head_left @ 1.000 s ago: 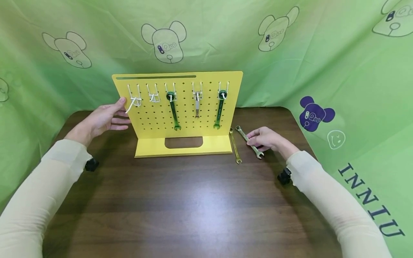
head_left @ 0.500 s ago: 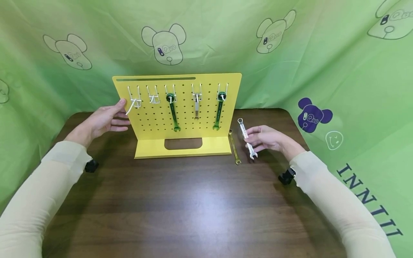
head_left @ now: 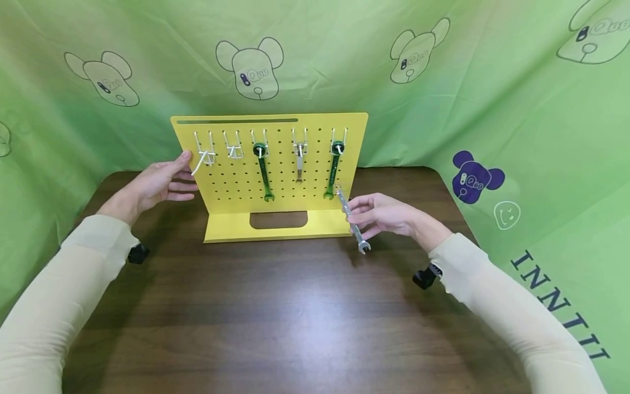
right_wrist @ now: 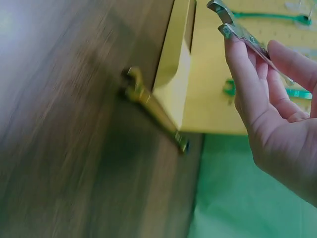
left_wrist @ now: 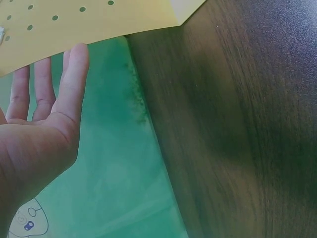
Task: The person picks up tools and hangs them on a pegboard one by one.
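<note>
Head view looks down; nearer wrist views share the pegboard.

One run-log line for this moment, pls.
left hand: touches yellow pegboard | right hand: holds silver combination wrench | table: gold combination wrench | hooks: two green wrenches, short silver wrench

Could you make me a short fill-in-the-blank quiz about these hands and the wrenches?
1. The pegboard is coloured ____.
2. The number of green wrenches hanging on it is ____.
3. The wrench in the right hand is coloured ____.
4. The left hand touches the pegboard's ____ edge.

Missing words: yellow; two; silver; left.
</note>
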`<control>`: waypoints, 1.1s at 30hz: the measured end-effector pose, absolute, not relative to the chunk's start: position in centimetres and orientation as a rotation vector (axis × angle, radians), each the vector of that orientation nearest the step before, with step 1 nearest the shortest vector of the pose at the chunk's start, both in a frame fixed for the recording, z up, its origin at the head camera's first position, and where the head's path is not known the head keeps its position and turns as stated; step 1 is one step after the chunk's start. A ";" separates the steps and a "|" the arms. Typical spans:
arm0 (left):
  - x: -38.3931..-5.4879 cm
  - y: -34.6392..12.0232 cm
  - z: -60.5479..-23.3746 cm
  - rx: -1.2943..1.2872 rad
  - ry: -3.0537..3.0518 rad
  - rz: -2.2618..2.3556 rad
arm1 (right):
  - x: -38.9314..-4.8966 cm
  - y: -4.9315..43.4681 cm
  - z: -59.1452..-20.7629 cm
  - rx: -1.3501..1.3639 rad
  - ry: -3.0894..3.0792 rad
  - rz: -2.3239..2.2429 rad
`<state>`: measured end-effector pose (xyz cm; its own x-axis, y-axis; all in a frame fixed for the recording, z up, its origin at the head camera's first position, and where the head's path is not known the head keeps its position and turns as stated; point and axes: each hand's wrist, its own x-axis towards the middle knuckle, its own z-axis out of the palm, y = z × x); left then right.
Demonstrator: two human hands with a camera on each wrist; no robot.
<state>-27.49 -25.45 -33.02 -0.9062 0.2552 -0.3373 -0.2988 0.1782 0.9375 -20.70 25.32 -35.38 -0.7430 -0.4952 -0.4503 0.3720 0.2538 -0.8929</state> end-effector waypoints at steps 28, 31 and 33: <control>-27.6 -25.6 -32.9 -0.039 2.021 1.790 | -19.5 8.1 -30.0 -0.385 1.497 -1.691; -27.6 -25.5 -33.0 -0.040 2.019 1.793 | -20.0 7.0 -29.6 -0.324 1.484 -1.751; -27.6 -25.5 -33.0 -0.041 2.019 1.794 | -20.2 6.3 -29.4 -0.308 1.494 -1.782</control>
